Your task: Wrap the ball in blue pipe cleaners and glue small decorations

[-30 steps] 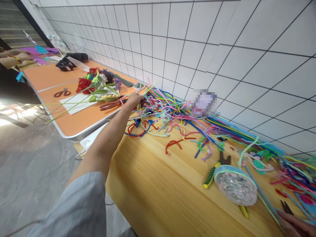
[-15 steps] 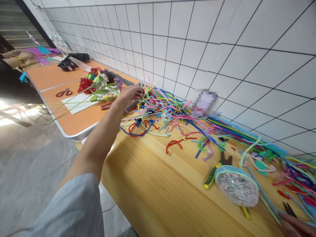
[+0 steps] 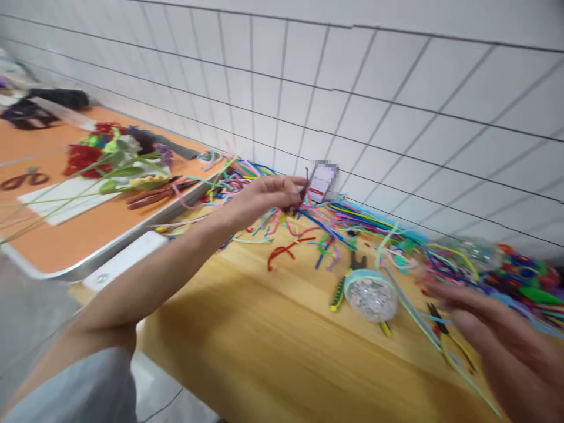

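Note:
My left hand (image 3: 279, 197) is pinched closed on a thin dark strand (image 3: 305, 183), which sticks up past the fingertips over a heap of colourful pipe cleaners (image 3: 247, 179). Blurred at the lower right, my right hand (image 3: 506, 346) has its fingers stretched out and holds nothing I can see. Near it lie yellow-handled pliers (image 3: 445, 341). A clear faceted dome (image 3: 372, 298) with light blue and green pipe cleaners round its rim rests on green-and-yellow pliers (image 3: 338, 294). Long blue and green strands (image 3: 416, 311) trail from the dome towards my right hand.
A phone (image 3: 323, 181) leans by the tiled wall. On the orange table (image 3: 39, 249) at left lie a bunch of craft flowers (image 3: 118, 155), scissors (image 3: 24, 178) and red-handled pliers (image 3: 154, 195). Colourful bits (image 3: 529, 270) are piled at far right.
My left hand has moved right from the far end of the pipe cleaner heap, now with a dark strand in it. My right hand has come further into view. The view has turned right.

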